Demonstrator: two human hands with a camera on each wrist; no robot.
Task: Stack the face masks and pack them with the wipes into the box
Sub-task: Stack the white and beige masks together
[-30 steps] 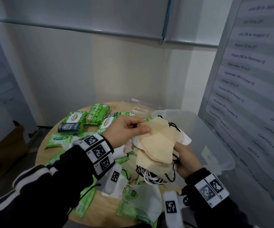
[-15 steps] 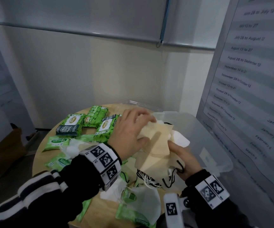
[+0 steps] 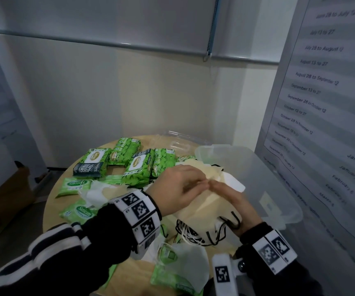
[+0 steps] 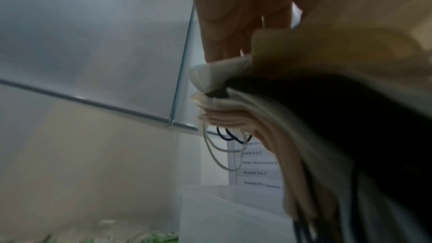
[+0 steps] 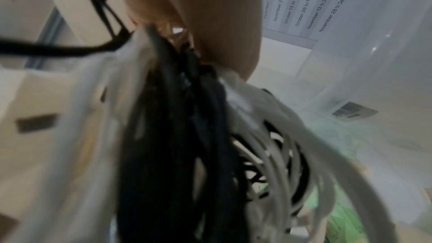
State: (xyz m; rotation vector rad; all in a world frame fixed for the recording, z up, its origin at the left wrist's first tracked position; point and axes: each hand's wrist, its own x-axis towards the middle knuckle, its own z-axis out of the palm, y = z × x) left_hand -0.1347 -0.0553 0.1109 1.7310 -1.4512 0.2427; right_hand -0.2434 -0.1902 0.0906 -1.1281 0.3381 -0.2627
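Observation:
I hold a stack of face masks (image 3: pixel 195 214), beige, white and black, above the round table (image 3: pixel 55 201), just left of the clear plastic box (image 3: pixel 264 178). My right hand (image 3: pixel 234 204) grips the stack at its near right end, with a black ear loop hooked over it. My left hand (image 3: pixel 180 186) lies on the top beige mask with straight fingers (image 4: pixel 233 16). The fingertips of both hands meet over the stack. Ear loops (image 3: pixel 191 233) dangle beneath. The layered edge of the stack (image 4: pixel 264 117) shows in the left wrist view. Green wipes packs (image 3: pixel 138 165) lie behind.
Loose white masks lie on the table at the near edge (image 3: pixel 189 265) and at the left (image 3: pixel 95 191). More flat wipes packs (image 3: pixel 78 212) sit at the left. A clear lid (image 3: pixel 178 142) lies behind the box. A wall poster (image 3: pixel 325 103) stands close on the right.
My left hand laid a beige mask onto the stack and now lies flat on it. Both hands and the stack have sunk a little.

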